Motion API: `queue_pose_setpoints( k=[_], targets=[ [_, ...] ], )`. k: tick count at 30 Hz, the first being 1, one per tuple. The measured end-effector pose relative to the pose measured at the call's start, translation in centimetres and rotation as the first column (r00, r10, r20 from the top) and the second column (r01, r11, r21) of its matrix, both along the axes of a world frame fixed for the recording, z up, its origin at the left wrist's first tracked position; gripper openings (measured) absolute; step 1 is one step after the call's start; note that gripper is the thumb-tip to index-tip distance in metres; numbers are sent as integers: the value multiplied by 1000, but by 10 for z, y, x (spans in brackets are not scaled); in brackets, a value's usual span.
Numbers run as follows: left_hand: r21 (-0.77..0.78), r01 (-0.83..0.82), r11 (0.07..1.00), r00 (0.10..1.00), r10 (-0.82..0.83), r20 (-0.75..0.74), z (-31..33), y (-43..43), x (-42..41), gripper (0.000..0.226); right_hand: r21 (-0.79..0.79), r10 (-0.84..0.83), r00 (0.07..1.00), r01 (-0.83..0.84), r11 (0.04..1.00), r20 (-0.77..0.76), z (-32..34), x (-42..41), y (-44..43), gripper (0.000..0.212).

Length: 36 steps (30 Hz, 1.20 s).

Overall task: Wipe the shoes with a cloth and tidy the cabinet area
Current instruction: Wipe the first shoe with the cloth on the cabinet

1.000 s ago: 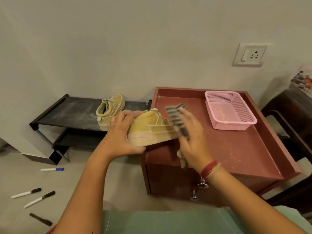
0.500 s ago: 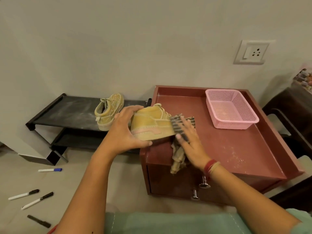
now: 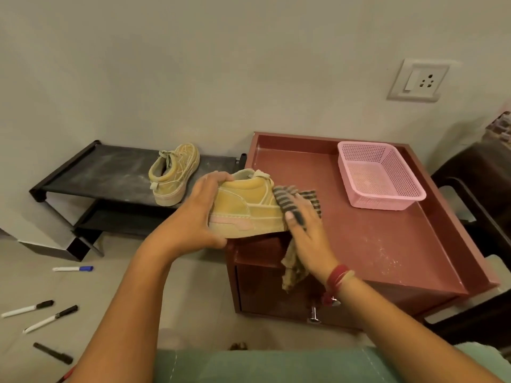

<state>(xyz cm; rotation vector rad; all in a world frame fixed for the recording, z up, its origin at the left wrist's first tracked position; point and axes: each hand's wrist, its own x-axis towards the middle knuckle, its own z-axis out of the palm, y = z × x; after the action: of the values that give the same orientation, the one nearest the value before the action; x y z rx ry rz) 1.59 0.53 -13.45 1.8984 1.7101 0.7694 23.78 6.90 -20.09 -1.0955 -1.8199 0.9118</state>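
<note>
A tan shoe (image 3: 246,210) with a pink sole stripe stands on the front left corner of the red-brown cabinet (image 3: 373,244). My left hand (image 3: 197,217) grips its heel. My right hand (image 3: 305,233) holds a striped cloth (image 3: 287,203) against the shoe's toe end; the cloth's tail hangs over the cabinet front. The second tan shoe (image 3: 172,175) sits on the top shelf of a low black rack (image 3: 91,175) to the left.
A pink mesh basket (image 3: 378,178) stands at the cabinet's back right. Pale dust speckles the cabinet top. Several markers (image 3: 51,317) lie on the floor at lower left. A dark chair (image 3: 478,203) stands right of the cabinet. A wall socket (image 3: 417,80) is above.
My right hand with the cloth came down from the shoe's top to its toe side. The shoe settled lower onto the cabinet corner, with my left hand still at its heel.
</note>
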Motion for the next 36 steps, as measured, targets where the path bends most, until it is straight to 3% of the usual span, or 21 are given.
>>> queue_pose_setpoints(
  k=[3,6,8,10,13,15,16,18,20,23,25,27,30,32,36],
  targets=[
    [32,44,999,998,-42,-45,-1,1,5,96,-72,-107,994,105,992,-21,-21,-3,17,44],
    [107,58,993,990,-43,-137,0,3,12,86,-285,-172,980,137,949,-100,-19,1,44,35],
    [95,26,995,983,-8,-183,1,5,9,97,-435,-244,941,123,892,-234,-6,7,53,23],
    [-4,-10,1000,997,10,-76,2,3,8,102,-518,-386,871,189,834,-304,2,15,56,24],
    [33,-191,981,962,181,206,-1,5,31,104,-495,-481,827,301,815,-290,7,23,55,31],
    [-13,-452,892,839,430,334,-5,13,44,96,-414,-473,836,340,844,-279,8,25,51,31],
    [-112,-532,839,783,538,312,-6,17,46,93,-359,-460,844,354,864,-275,9,25,50,29],
    [-333,-557,761,757,630,175,-9,21,41,92,-249,-440,854,379,892,-276,11,26,48,24],
    [-350,-530,772,765,614,195,-10,19,36,79,-189,-436,854,396,899,-283,11,27,51,23],
    [-73,-470,879,850,474,231,-12,9,40,55,-182,-429,868,394,901,-250,6,28,56,27],
    [148,-345,927,936,326,136,-10,5,43,63,-121,-353,895,332,935,-271,9,24,50,32],
    [252,-221,942,975,213,60,-10,4,42,73,77,-194,948,220,972,-253,18,19,39,36],
    [283,-143,948,990,141,29,-10,6,37,76,337,43,988,-92,937,151,28,14,27,41],
    [295,-127,947,992,129,12,-10,7,37,77,281,79,957,-161,946,280,22,11,26,45],
    [296,-121,948,992,126,3,-9,8,36,78,43,-32,992,27,999,118,-2,16,49,63]
  ],
)
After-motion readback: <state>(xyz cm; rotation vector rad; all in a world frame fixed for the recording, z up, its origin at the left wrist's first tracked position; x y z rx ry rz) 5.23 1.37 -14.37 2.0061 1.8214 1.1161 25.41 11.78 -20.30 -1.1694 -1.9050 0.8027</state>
